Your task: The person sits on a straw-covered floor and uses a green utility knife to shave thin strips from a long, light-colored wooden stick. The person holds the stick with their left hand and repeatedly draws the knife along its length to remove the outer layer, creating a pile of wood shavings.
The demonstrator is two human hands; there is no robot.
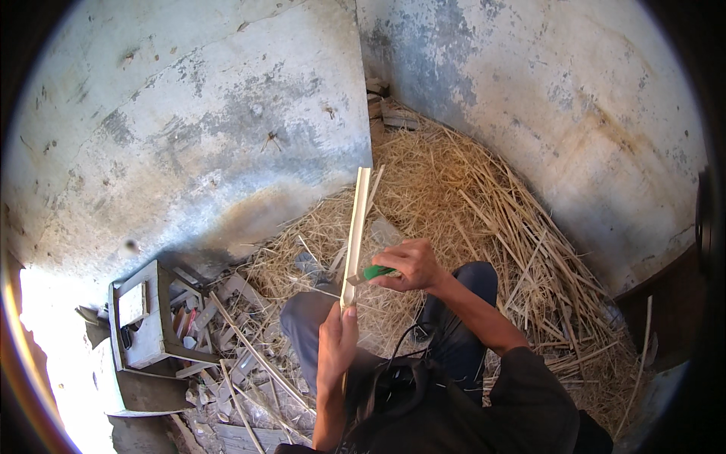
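A long, pale split strip of bamboo or wood (357, 234) stands nearly upright before me, its far end pointing at the wall corner. My left hand (336, 339) is closed around its lower part. In my right hand (411, 265) is a green-handled knife (375, 272), gripped with the fingers wrapped over the handle. The short blade lies against the strip a little above my left hand. A thinner sliver (375, 185) runs beside the strip's upper end; whether it is still joined there I cannot tell.
Shavings (423, 170) cover the floor, with long thin strips (541, 280) heaped along the right wall (544, 98). To the left sits a worn wooden box frame (157, 333) among scraps. Loose sticks (257, 352) lie beside my left knee. A peeling wall (204, 113) rises at the left.
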